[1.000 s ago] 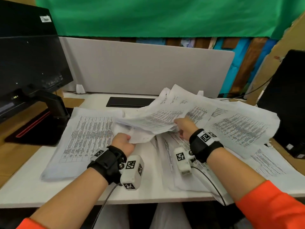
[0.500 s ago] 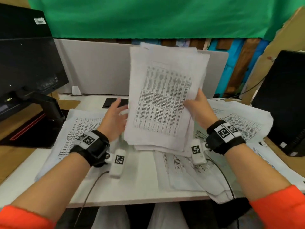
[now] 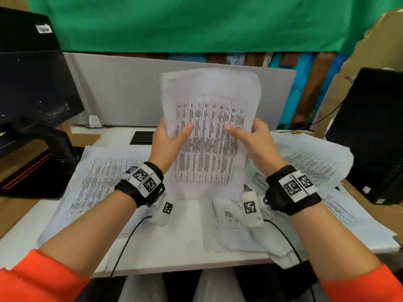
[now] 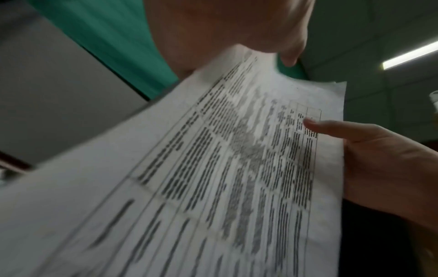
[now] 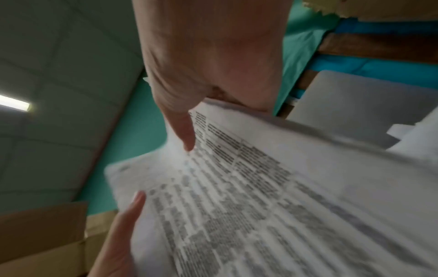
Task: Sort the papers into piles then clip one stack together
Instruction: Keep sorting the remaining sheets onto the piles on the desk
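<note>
- Held stack: a bundle of printed sheets, upright and raised above the table, printed tables facing the person. Its lower edge hangs just over the table surface, apart from it.
- Left hand: grips the left edge of the held stack, thumb laid across the printed front, remaining fingers behind the sheets.
- Right hand: grips the right edge of the held stack in the same manner, thumb pressed on the front, remaining fingers hidden behind.
- Left wrist view: the stack fills the picture; print is blurred and unreadable. The right thumb lies on the sheet.
- Left pile: printed sheets flat on the table, to the left of the held stack.
- Right papers: loose overlapping sheets spread over the right half of the table, some overhanging the near edge.
- Surroundings: dark monitor at left, grey divider panel behind the table, black unit at right.
</note>
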`<state>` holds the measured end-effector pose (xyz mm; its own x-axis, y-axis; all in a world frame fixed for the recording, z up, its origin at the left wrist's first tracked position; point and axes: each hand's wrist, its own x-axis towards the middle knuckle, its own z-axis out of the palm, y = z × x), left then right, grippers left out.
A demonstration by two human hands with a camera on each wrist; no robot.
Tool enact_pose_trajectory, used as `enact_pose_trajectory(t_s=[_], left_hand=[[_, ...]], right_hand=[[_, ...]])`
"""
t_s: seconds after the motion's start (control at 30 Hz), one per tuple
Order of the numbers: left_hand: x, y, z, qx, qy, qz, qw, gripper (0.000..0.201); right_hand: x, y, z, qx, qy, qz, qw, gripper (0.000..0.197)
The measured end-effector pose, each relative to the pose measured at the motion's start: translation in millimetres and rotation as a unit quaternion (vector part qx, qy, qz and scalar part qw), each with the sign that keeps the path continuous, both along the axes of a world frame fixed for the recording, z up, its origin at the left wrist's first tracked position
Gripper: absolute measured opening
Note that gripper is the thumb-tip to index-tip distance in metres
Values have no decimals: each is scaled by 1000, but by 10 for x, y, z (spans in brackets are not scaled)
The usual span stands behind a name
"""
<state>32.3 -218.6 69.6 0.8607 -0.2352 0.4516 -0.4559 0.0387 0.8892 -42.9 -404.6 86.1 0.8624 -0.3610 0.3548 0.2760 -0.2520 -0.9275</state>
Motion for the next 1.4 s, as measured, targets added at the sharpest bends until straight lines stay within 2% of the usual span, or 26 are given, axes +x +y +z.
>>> enact_pose_trajectory(t_s=[0.03,0.07,0.13,0.2,0.27,0.3,0.37,0.4,0.43,0.5,0.57,0.6,0.7,0.8,0.87,0.9,0.97,1.0,1.07,1.17,1.23,1.27,1.3,1.33,1.37,1.4], left_hand=[[-12,-31,50,-19,-13,11,1000,38],[-55,-55,136,-48,-26,23,998,27],[-103,-83,338,-114,-64,36,991,21],[-64,-57,416,-140,-80,16,987,21],[112,17,270,-78,-1,-31,996,27],[244,62,99,-10,75,-66,995,45],[393,132,-303,140,194,-115,964,83],[416,147,-469,188,220,-120,950,93],[386,145,-532,192,229,-109,948,89],[335,108,-502,115,224,-79,965,55],[352,113,-415,40,244,-85,965,41],[388,138,-396,14,263,-86,961,39],[514,327,-519,26,340,-58,938,33],[664,517,-815,91,411,-21,907,29],[741,595,-996,115,455,-18,883,35],[757,622,-1069,113,467,-21,877,38],[777,654,-1148,91,485,-36,869,49],[757,666,-1146,80,488,-46,868,52],[722,683,-1134,74,484,-55,870,47],[679,695,-1122,56,468,-73,879,30],[665,702,-1137,47,459,-73,884,28],[673,702,-1148,43,458,-73,885,29],[669,698,-1143,40,456,-76,886,30],[663,698,-1131,36,460,-80,884,30],[663,694,-1126,35,462,-82,883,30],[658,684,-1128,32,467,-79,880,30]], right_hand=[[-2,73,68,3,-17,-9,1000,27],[-2,136,144,14,-50,-13,999,19],[-12,235,349,32,-128,-8,991,17],[-16,243,430,38,-149,2,988,19],[28,153,297,5,-56,-7,998,21],[63,89,152,-18,25,1,1000,24],[110,-33,-203,-50,183,11,982,45],[121,-80,-362,-29,219,11,975,49],[128,-108,-461,15,221,4,975,42],[132,-143,-488,102,187,10,977,28],[163,-219,-423,157,184,23,970,28],[220,-303,-442,169,192,-12,967,32],[376,-669,-653,184,228,-191,937,42],[463,-876,-930,216,280,-230,906,49],[507,-839,-1008,197,301,-193,913,37],[528,-813,-1029,186,317,-168,915,35],[527,-724,-1006,185,319,-137,920,18],[544,-725,-994,168,307,-144,926,13],[530,-723,-931,155,279,-166,933,24],[348,-707,-772,-65,249,-259,931,57],[318,-694,-707,-75,203,-256,942,54],[365,-663,-683,33,163,-208,964,39],[412,-639,-669,166,130,-126,969,18],[481,-592,-714,295,109,-37,949,18],[513,-526,-769,370,125,32,920,34],[544,-464,-815,353,187,59,915,42]])
